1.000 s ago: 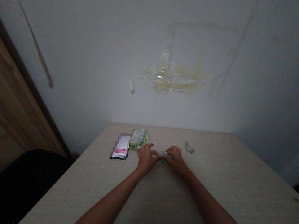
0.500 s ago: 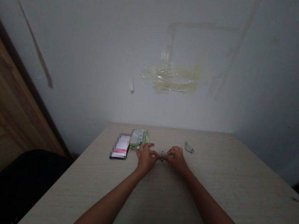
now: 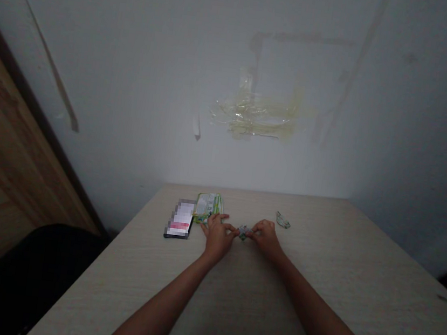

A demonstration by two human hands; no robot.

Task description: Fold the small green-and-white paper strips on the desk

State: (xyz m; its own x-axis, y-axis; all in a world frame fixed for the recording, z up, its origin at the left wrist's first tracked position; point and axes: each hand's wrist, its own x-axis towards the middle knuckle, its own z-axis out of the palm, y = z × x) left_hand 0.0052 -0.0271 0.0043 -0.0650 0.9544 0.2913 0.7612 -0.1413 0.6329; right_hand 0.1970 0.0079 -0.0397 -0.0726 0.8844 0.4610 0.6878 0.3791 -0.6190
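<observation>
A small crumpled piece of green and silver wrapper (image 3: pixel 244 232) sits on the pale wood-grain table (image 3: pixel 256 302), pinched between the fingertips of my left hand (image 3: pixel 217 237) and my right hand (image 3: pixel 267 239). The fingers of my left hand lie close to a flattened green and white snack packet (image 3: pixel 207 208). Left of that packet lies a black phone (image 3: pixel 179 219) with a pixelated, blurred screen. Beyond my right hand is a small green and white wrapper scrap (image 3: pixel 282 220).
The table's far edge meets a white wall with yellowed tape residue (image 3: pixel 254 116). A wooden door (image 3: pixel 0 162) stands to the left, and a dark chair back (image 3: pixel 32 269) rises near the table's left edge.
The wrapper piece looks smaller and more bunched than before. My hands have shifted slightly, with my left hand now nearer the green and white packet.
</observation>
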